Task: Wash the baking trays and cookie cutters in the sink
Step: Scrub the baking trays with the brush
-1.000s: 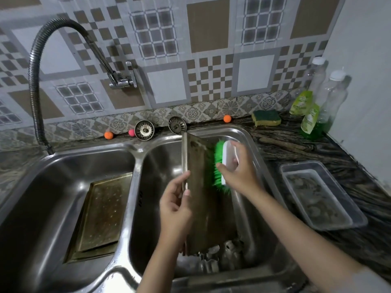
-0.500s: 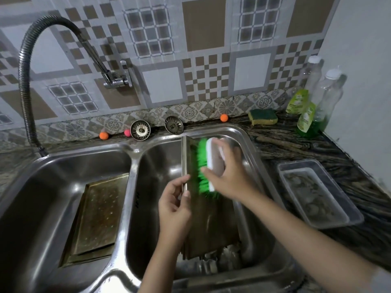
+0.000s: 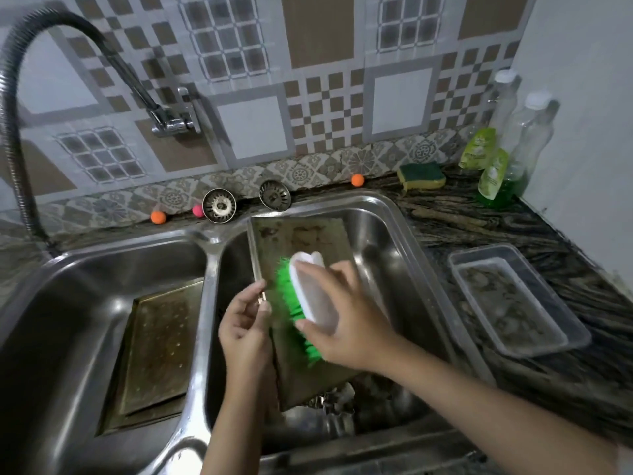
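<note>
- Baking tray (image 3: 301, 241) is propped on end in the right basin of the sink (image 3: 387, 214); long axis runs from the far rim down toward the viewer, soiled face turned up and right.
- Tray's left long edge is pinched by the left hand (image 3: 245, 323), thumb and fingertips curled round the rim about halfway along. Tray is steadied, not lifted, as judged from its lower end sitting low in the basin.
- Scrub brush (image 3: 308, 299) is gripped by the right hand (image 3: 346, 323), fingers wrapped over the white back, green bristles pressed against the tray face.
- Key relation: brush lies just right of the left-hand pinch, its long axis roughly parallel to the tray's. Unscrubbed stained area lies beyond the brush, toward the far end of the tray.
- Judgement: next stroke is best run along the tray's long axis, away from the body; the right hand is the working one, the left only needs to resist the push.
- Risk: pinch is on one edge only, so a hard stroke may pivot the tray.
- Cookie cutters (image 3: 334, 404) are seen at the basin bottom, just below the tray's lower edge; shapes are blurred.
- Second tray (image 3: 156, 351) is leaned in the left basin, untouched.
</note>
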